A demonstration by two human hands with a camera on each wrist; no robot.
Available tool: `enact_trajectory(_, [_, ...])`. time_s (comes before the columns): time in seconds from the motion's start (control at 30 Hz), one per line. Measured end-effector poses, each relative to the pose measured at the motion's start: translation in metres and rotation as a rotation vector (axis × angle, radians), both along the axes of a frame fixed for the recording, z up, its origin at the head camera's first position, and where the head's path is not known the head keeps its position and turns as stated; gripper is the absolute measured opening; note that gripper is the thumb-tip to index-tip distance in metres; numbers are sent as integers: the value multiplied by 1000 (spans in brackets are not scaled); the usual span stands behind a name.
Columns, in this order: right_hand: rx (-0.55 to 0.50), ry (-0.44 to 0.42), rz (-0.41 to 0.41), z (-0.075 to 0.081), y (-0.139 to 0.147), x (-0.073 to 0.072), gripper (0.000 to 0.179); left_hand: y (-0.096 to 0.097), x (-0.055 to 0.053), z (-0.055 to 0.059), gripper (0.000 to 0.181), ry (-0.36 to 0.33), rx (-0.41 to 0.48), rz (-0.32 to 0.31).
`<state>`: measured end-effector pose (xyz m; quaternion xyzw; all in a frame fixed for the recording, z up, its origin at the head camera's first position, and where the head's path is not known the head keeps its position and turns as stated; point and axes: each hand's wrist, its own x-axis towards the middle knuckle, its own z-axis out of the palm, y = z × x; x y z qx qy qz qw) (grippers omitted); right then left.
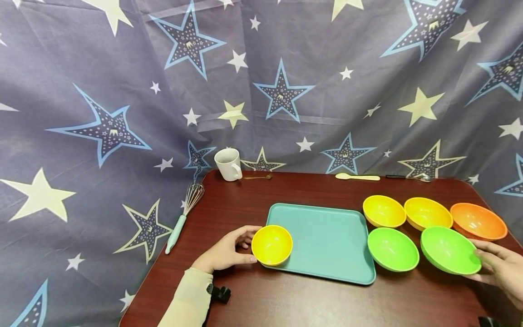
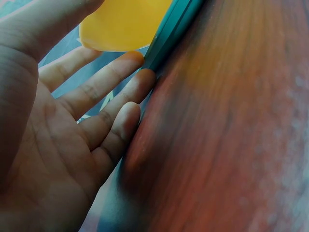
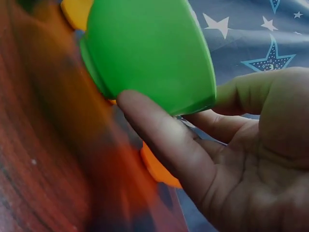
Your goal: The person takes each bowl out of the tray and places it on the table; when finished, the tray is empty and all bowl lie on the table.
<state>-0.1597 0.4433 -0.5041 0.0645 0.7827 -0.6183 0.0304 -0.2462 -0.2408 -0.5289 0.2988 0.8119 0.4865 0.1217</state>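
Note:
A yellow bowl (image 1: 272,245) sits at the left front of a teal tray (image 1: 323,240). My left hand (image 1: 230,250) is at the bowl's left side, thumb and fingers spread along it with fingertips at its edge. In the left wrist view the fingers look loose and fairly straight below the yellow bowl (image 2: 125,24). At the right, my right hand (image 1: 500,265) grips the right side of a green bowl (image 1: 449,250). This bowl is tilted; in the right wrist view one finger lies under the green bowl (image 3: 149,53) and another digit is partly hidden behind it.
Right of the tray stand another green bowl (image 1: 393,250), two yellow bowls (image 1: 384,211) and an orange bowl (image 1: 479,221). A white mug (image 1: 228,164), small spoon (image 1: 258,176), cream-coloured utensil (image 1: 357,176) and dark-handled spoon (image 1: 408,177) line the back edge. A whisk (image 1: 185,218) lies left.

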Motion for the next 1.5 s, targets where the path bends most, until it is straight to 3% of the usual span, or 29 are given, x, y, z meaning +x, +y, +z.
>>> enact_trajectory(0.13, [143, -29, -1, 1, -3, -1, 45, 0, 1, 2, 76, -1, 13, -4])
enact_trajectory(0.3, [196, -77, -3, 3, -8, -2, 50, 0, 2, 3, 75, 3, 7, -7])
enact_trajectory(0.87, [168, -82, 20, -8, -7, -2, 52, 1, 1, 1, 75, 1, -19, -11])
enact_trajectory(1.23, [252, -66, 42, -1, -8, -6, 54, 1, -2, 2, 77, 41, -51, -4])
enact_trajectory(1.3, [238, -51, 49, -1, -8, -5, 53, 0, -2, 2, 77, 48, -46, -5])
enact_trajectory(1.5, [48, -24, 55, -7, -3, 1, 26, 2, -2, 3, 77, 31, -36, 1])
